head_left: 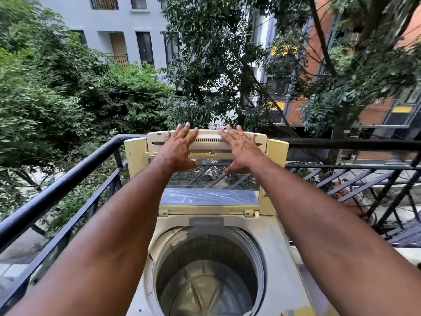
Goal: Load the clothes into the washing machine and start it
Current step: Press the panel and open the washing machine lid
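raised lid [206,142] under both hands' spread fingers [182,133], drum [208,270] empty

A black railing [57,181] rims the balcony, leafy trees [68,92] crowd beyond it, and a pale building [109,21] faces an orange one [373,110].

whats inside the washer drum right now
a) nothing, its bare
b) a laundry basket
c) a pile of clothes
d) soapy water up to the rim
a: the drum shows only its bare ribbed wall and the pulsator at the bottom, with no clothes or water in view, while the left hand and right hand rest flat on the raised, folded lid.
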{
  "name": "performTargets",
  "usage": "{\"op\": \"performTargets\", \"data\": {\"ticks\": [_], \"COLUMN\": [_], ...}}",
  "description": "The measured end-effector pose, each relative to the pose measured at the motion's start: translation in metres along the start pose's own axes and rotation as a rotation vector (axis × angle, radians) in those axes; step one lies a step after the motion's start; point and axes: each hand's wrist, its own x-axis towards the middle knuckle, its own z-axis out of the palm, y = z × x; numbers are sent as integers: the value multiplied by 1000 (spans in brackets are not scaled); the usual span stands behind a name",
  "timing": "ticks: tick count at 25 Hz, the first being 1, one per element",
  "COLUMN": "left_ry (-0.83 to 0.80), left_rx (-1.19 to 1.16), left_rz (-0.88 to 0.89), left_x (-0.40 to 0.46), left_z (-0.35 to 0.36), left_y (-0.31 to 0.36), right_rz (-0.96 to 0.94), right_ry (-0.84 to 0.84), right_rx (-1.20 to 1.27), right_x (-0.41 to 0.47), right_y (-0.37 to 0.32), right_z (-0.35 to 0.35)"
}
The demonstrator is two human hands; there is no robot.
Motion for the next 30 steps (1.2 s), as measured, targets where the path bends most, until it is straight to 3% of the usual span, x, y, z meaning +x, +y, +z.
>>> {"op": "performTargets", "data": {"ticks": [14, 22, 27, 30], "left_ry": [-9, -119, -52, 5], "left_rx": [-54, -24, -2, 60], "left_rz": [1, 6, -42, 40], "left_x": [-6, -16, -29, -39], "left_z": [-3, -15, -4, 2], "left_y": [2, 5, 0, -1], "right_rz": [21, 24, 19, 22], "right_ry": [-28, -51, -62, 11], "right_rx": [-1, -38, -56, -82], "right_x": [-12, -25, -40, -51], "right_y": [-8, -13, -23, -29], "right_z": [-10, -15, -16, -12]}}
